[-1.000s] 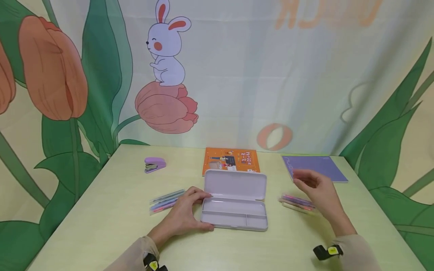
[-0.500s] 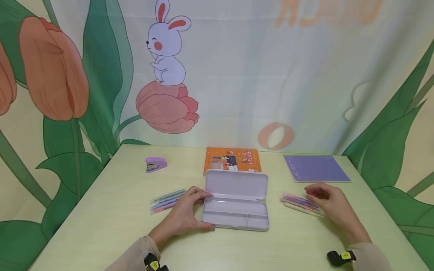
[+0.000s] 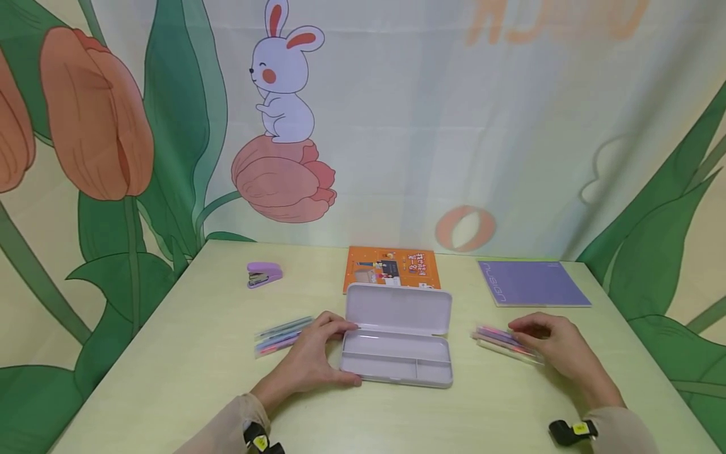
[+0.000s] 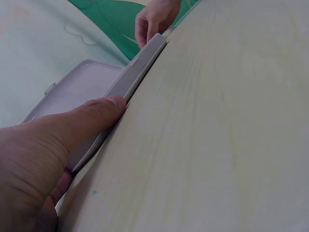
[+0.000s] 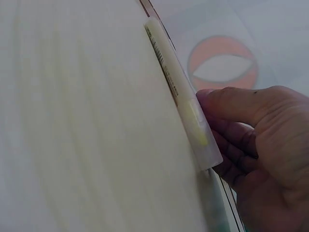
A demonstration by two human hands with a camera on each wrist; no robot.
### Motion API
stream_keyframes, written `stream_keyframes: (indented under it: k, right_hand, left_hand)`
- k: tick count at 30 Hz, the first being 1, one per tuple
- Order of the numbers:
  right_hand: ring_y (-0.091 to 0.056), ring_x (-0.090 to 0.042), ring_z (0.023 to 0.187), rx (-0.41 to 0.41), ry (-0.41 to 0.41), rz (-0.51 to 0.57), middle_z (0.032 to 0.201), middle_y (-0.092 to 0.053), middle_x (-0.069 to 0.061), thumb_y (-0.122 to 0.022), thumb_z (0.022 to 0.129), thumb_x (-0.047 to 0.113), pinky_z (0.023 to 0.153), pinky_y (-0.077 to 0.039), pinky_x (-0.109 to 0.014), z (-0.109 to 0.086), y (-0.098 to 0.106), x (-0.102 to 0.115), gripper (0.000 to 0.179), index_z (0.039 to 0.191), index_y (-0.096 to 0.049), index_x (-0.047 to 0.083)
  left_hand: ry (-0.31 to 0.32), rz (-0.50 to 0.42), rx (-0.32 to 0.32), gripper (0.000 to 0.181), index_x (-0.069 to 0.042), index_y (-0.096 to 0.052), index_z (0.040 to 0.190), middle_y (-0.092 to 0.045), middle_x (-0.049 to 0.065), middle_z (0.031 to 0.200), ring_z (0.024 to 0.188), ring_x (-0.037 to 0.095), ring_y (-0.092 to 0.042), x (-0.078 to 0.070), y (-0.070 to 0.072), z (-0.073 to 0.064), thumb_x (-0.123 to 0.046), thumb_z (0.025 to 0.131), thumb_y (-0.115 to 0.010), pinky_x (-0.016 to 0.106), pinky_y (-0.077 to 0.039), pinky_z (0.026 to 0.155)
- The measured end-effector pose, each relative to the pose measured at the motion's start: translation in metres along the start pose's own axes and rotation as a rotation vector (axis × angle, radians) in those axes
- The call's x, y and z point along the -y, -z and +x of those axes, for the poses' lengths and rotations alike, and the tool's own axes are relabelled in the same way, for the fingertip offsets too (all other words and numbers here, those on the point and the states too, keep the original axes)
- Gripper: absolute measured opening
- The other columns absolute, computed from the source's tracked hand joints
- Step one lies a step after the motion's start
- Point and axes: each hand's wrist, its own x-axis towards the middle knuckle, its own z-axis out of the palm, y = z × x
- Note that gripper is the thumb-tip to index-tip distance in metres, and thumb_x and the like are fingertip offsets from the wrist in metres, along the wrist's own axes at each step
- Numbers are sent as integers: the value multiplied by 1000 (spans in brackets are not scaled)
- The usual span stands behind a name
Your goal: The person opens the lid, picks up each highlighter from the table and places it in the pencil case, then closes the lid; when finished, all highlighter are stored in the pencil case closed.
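Observation:
A pale lilac pencil case [image 3: 396,359] lies with its lid raised, its divided tray bare. My left hand [image 3: 309,359] grips its left end, thumb at the front edge and fingers at the back near the hinge; the left wrist view shows the thumb [image 4: 104,111] along the case's side. To the right lie several highlighter pens [image 3: 505,345]. My right hand [image 3: 558,343] is at their right end, with thumb and fingers pinching at a pen behind the front one. In the right wrist view, the front yellow highlighter [image 5: 181,96] partly hides the fingertips.
Several coloured pens [image 3: 280,337] lie left of my left hand. A purple stapler [image 3: 264,275] stands at the back left, an orange booklet [image 3: 391,268] behind the case and a purple notebook [image 3: 533,284] at the back right. A printed curtain [image 3: 386,126] hangs behind the table.
My right hand has come down and to the right onto the right-hand pens, then stayed almost still there. My left hand has kept its hold on the pencil case.

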Motion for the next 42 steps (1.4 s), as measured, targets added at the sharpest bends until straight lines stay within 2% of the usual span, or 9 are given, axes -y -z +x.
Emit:
stream_keyframes:
  k: [10,18,24,31,42]
  right_hand:
    - [-69,-20,105,-13,41,-81,120,-77,-6,-83,103,19,82,-57,-23,1,-2,-4,18,120,-84,15]
    - [-69,-16,101,-103,104,-78,117,-78,-7,-83,102,14,81,-57,-19,-1,-4,3,16,118,-84,12]
    - [-64,-7,92,-162,208,-30,109,-77,-3,-87,98,9,76,-53,-20,-1,-7,26,18,115,-85,15]
    - [-64,-8,89,-202,321,33,101,-75,3,-90,93,3,76,-55,-21,-3,-14,55,23,111,-86,18]
    - [-67,-15,92,-69,330,103,105,-74,9,-87,96,2,83,-61,-31,5,-40,103,28,111,-84,26]
  left_hand:
    - [2,-2,2,92,-19,-74,141,-61,-6,135,126,18,-63,0,0,0,-51,63,-110,52,-52,116]
    - [6,-12,7,92,-20,-74,142,-61,-6,135,126,18,-63,0,-1,0,-50,63,-110,52,-52,116]
    - [0,-9,4,92,-19,-74,141,-61,-5,135,125,18,-64,0,0,0,-50,63,-110,52,-53,115]
    - [-2,6,1,92,-19,-74,141,-61,-6,135,125,17,-64,0,-1,1,-52,63,-109,51,-54,114]
    - [-3,13,-13,91,-18,-75,139,-62,-5,132,122,16,-64,1,-3,0,-53,63,-109,48,-56,112]
